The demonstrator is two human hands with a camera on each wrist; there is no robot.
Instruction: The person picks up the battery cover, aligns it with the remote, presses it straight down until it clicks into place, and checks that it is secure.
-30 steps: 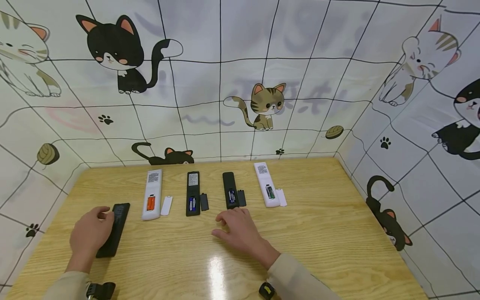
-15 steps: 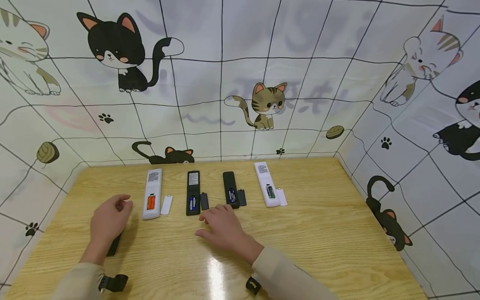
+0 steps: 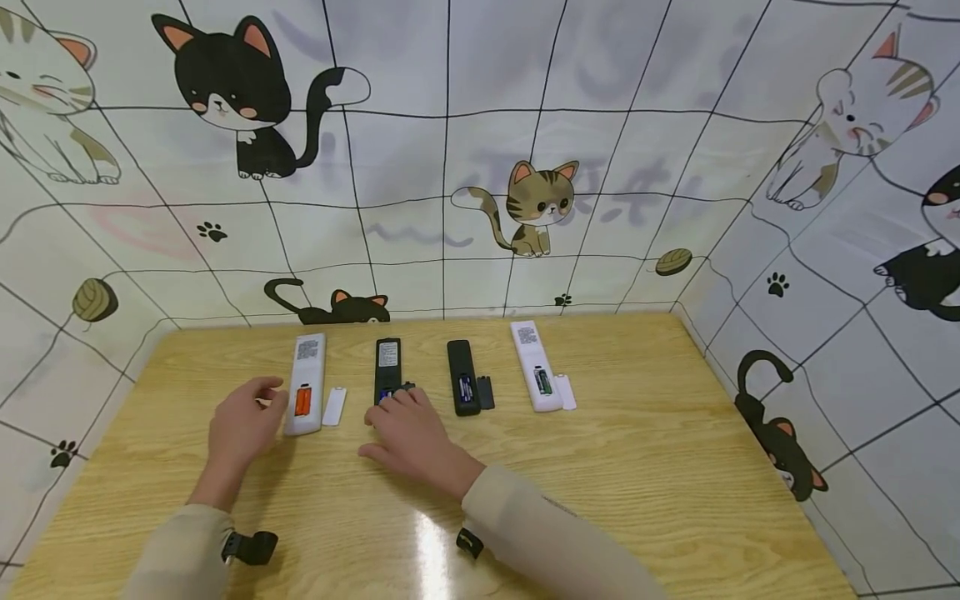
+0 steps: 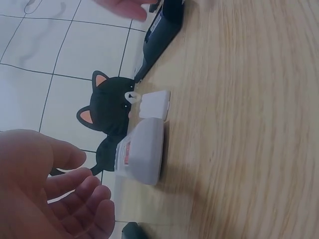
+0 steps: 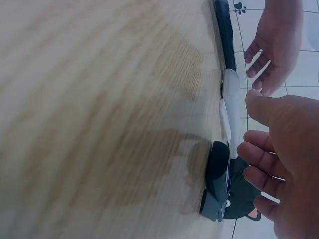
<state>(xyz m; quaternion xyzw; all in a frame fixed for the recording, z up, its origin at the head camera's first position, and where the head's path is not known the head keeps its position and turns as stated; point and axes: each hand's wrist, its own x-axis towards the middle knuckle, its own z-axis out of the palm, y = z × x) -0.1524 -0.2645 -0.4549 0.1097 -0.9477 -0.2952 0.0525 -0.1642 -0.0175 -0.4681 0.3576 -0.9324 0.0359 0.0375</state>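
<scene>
My left hand (image 3: 246, 421), fingers loosely bent, hovers at the left side of a white remote control (image 3: 307, 371). This remote lies back up, with orange batteries (image 3: 303, 401) in its uncovered compartment. The left wrist view shows a gap between my fingers (image 4: 84, 194) and the remote. My right hand (image 3: 411, 433) hangs over the lower end of a black remote control (image 3: 387, 367), hiding much of its battery compartment. It holds nothing; in the right wrist view its relaxed fingers (image 5: 264, 162) stand apart from the black remote (image 5: 217, 167).
Beside the white remote lies its white battery cover (image 3: 334, 407). To the right are another black remote (image 3: 465, 392) with its cover (image 3: 486, 392), and a white remote (image 3: 534, 358) with its cover (image 3: 565, 392). Another black remote (image 5: 227, 35) lies at the far left.
Both hands have moved: the left from the leftmost black remote rightward to the white one, the right leftward from one black remote to the other. The remotes stay in place.
</scene>
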